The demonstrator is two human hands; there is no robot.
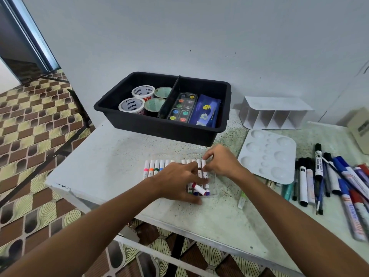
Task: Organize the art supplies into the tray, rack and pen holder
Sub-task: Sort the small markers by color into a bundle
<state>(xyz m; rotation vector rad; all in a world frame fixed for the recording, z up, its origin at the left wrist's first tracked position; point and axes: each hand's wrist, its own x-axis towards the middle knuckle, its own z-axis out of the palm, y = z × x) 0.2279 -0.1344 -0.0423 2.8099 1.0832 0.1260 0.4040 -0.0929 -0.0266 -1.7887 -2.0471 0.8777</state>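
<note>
Tray (pixel 127 118) is holding tapes and paints; beside it, rack (pixel 275 116) is standing unfilled. Both hands (pixel 175 180) (pixel 221 162) are apparently pinching felt pens (pixel 153 169); markers (pixel 319 176) awaiting.

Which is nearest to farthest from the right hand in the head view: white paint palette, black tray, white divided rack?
From the right hand:
1. White paint palette, just to its right on the table.
2. Black tray, behind it, toward the wall.
3. White divided rack, far right, back against the wall.
</note>
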